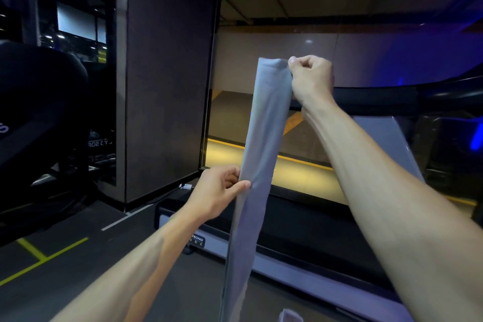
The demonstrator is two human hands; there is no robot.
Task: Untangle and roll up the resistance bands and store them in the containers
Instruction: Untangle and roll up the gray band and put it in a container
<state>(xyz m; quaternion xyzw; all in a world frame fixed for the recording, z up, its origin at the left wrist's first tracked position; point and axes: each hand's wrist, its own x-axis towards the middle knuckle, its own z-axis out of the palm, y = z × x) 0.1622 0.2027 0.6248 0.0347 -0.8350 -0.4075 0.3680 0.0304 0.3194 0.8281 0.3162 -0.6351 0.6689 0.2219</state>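
Observation:
A wide grey resistance band (261, 144) hangs straight down in front of me, from chest height to below the frame's bottom edge. My right hand (311, 78) is raised and grips the band's top right corner in a closed fist. Lower down, my left hand (222, 191) pinches the band's left edge between thumb and fingers. The stretch of band between the two hands looks flat and untwisted. Its lower end is out of view. No container shows clearly.
A treadmill (300, 217) with a black belt and grey frame stands right behind the band. A dark exercise machine (39, 112) fills the left side. Yellow floor lines (44, 256) mark the dark floor at lower left. A small pale object (290, 316) sits at the bottom edge.

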